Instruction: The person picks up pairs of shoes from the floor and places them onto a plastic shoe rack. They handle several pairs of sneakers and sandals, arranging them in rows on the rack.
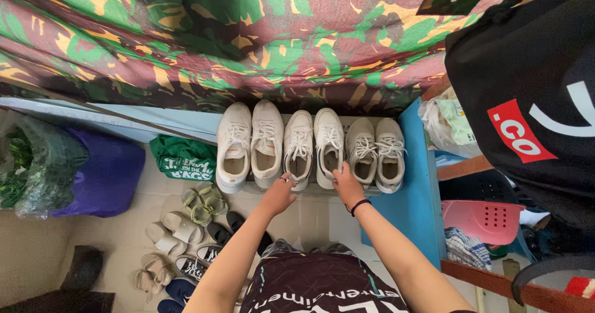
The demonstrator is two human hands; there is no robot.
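**Hands on the middle pair of white sneakers in a row of six**

The work in hand appears to be handling the middle pair of white sneakers (313,147), either setting them square in the row or about to lift them; I judge the step as contact made, with neither shoe raised. Any next move would call for a firm pinch on each heel collar and a straight pull toward the body, so the neighbours are not dragged along.

The pair stands toes away from the person, on a low ledge under a camouflage-patterned cloth (248,34), touching the shoes on both sides. The left hand (282,186) rests its loosely curled fingers on the heel of the left shoe of the pair. The right hand (344,186), with a dark band at the wrist, has its fingers bent over the heel of the right shoe. Neither hand visibly closes around a shoe; both touch rather than grip.

Another white pair (251,142) sits to the left, a greyer pair (376,152) to the right against a blue panel (412,195). On the floor nearer the person lie sandals and slippers (186,226), with a green bag (184,158) beside them.
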